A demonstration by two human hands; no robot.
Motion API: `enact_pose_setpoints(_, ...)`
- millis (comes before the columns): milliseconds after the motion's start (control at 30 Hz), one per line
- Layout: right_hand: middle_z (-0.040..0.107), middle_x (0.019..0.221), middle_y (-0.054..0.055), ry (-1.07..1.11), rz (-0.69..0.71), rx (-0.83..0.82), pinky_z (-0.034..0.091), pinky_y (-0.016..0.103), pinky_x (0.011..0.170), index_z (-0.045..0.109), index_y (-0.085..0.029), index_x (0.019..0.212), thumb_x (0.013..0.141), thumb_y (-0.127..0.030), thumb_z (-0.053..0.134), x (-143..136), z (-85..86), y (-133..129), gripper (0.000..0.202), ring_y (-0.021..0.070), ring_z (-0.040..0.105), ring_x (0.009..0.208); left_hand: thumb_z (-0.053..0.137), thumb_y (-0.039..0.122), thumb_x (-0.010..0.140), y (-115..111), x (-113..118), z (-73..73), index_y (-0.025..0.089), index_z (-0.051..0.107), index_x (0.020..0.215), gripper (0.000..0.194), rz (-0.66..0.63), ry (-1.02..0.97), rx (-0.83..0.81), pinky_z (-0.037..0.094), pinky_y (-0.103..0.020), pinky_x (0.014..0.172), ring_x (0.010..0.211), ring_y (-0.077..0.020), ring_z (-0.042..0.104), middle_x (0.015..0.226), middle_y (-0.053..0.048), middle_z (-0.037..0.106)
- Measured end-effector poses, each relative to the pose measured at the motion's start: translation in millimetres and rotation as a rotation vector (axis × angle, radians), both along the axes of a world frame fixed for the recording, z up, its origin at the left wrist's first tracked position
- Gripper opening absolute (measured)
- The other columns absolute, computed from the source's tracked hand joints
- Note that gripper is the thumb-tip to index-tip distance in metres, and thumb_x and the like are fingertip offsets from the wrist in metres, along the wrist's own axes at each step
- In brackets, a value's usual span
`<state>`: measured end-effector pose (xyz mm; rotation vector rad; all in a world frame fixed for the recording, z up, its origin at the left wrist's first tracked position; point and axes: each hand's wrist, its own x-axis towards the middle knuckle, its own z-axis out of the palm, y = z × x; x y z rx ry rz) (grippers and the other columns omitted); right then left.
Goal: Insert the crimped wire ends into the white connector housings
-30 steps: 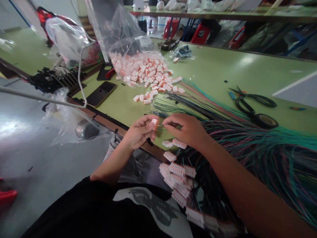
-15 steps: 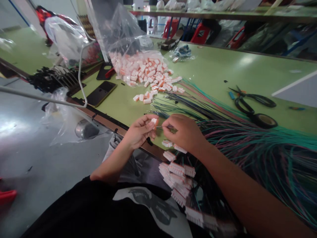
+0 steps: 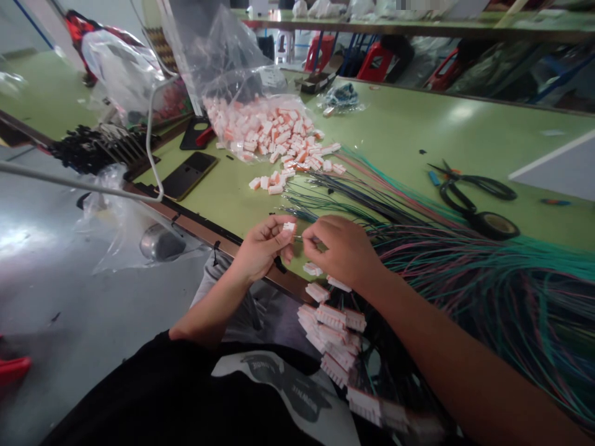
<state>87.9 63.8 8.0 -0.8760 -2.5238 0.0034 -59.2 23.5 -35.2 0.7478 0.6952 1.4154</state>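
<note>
Between the thumb and fingers of my left hand [image 3: 266,246] is a white-and-orange connector housing [image 3: 289,227]. Just to its right, my right hand [image 3: 341,248] pinches a thin wire [image 3: 299,236], its tip close to the housing; whether it touches the housing I cannot tell. Below my right hand hang several white connectors [image 3: 331,316] with dark wires, over the table edge and near my lap. Behind my hands a bundle of loose wires [image 3: 353,195] with bare metal ends lies on the green table. A heap of loose connector housings [image 3: 279,133] spills from a clear plastic bag [image 3: 232,68].
Scissors [image 3: 458,189] and a roll of black tape [image 3: 495,225] lie at the right. A phone [image 3: 190,175] rests near the table's left edge. A bent metal rod [image 3: 151,136] crosses the left side. Green, pink and black wires [image 3: 488,279] spread across the right.
My right hand has shifted very slightly left, bringing the wire closer to the connector housing. My left hand keeps its grip in about the same place.
</note>
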Motion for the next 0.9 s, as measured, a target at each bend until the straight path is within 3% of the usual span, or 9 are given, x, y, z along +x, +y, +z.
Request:
enact_pose_setpoints(233,0.054,0.058,0.004,-0.028,0.020,0.036,0.034,0.028,0.060,0.054,-0.018,0.061,0.080,-0.015,0.041,-4.5,-4.8,-3.6,0.023,0.0154,0.048,0.063,0.079,0.034,0.062,0.6,1.9,1.3,0.013,0.058,0.085,0.037,-0.032,0.030,-0.036,0.039,-0.014,0.033,0.035,-0.0054,0.052,0.048,0.007,0.057)
enact_pose_setpoints(467,0.057,0.060,-0.001,0.192,-0.029,-0.284,0.035,0.023,0.058,0.054,-0.019,0.063,0.073,-0.017,0.049,-2.1,-0.4,-1.1,0.012,0.0108,0.048,0.057,0.080,0.032,0.060,0.8,-0.7,5.3,0.013,0.058,0.084,0.038,-0.052,0.002,-0.080,0.041,-0.014,0.034,0.035,-0.0046,0.052,0.053,0.007,0.057)
enact_pose_setpoints(767,0.054,0.056,-0.001,0.176,-0.029,-0.274,0.033,0.023,0.056,0.051,-0.019,0.058,0.072,-0.015,0.047,-6.6,-2.4,-4.5,0.014,0.0103,0.045,0.053,0.080,0.033,0.061,1.3,0.2,1.6,0.013,0.059,0.084,0.037,-0.054,0.014,-0.044,0.040,-0.014,0.033,0.035,-0.0056,0.053,0.050,0.007,0.058)
enact_pose_setpoints(900,0.057,0.060,0.000,0.211,-0.007,-0.371,0.035,0.023,0.058,0.053,-0.019,0.062,0.073,-0.017,0.048,-4.2,-1.3,-0.2,0.013,0.0108,0.048,0.057,0.080,0.032,0.061,1.3,0.0,2.6,0.013,0.059,0.084,0.037,-0.043,-0.003,-0.036,0.041,-0.014,0.034,0.036,-0.0061,0.053,0.050,0.006,0.058)
